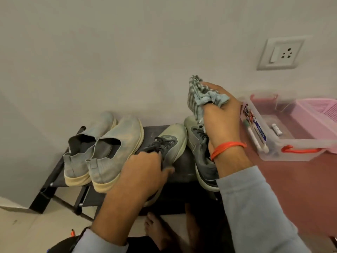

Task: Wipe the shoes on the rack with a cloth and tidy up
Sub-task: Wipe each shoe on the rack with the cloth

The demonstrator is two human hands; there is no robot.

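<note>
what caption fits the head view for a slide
Left hand grips a laced sneaker on the rack; right hand holds a cloth.

My left hand (145,172) hides the heel of the laced shoe (170,143). The pink basket (321,108) runs off the frame's right edge. I can't read the box label (255,123).

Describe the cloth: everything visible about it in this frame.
The cloth is a crumpled rag, pale blue with grey stripes and frayed edges, looking like soft woven cotton. The right hand grips it bunched, raised above the laced shoes; one end sticks up past the fingers, another hangs toward the right laced shoe. Whether it touches that shoe is unclear.
</note>
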